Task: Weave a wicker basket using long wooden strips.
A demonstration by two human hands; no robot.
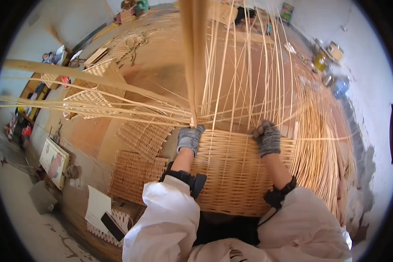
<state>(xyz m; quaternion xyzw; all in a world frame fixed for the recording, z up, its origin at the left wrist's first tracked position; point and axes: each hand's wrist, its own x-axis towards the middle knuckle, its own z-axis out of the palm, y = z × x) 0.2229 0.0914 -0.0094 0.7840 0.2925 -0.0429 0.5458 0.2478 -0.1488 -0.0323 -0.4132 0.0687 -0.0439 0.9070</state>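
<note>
A woven wicker panel (231, 172) stands in front of my lap, part of a piece whose long loose wicker strands (233, 83) rise from its far side. At its upper left corner, my left hand (190, 139) in a grey glove is closed around strands beside a tall, blurred upright stake (193, 65). Further right along the top edge, my right hand (267, 139), also gloved, has its fingers curled on a thin strand. The fingertips of both hands are partly hidden. More strands stretch out left from the corner by my left hand. Dark bands circle both wrists.
A thick bundle of loose rods (318, 153) lies close on my right. Flat woven panels (137, 174) and open woven pieces (98, 89) lie on the left. A phone (112, 226) rests at the lower left. Another person (128, 5) sits at the far left, near the wall.
</note>
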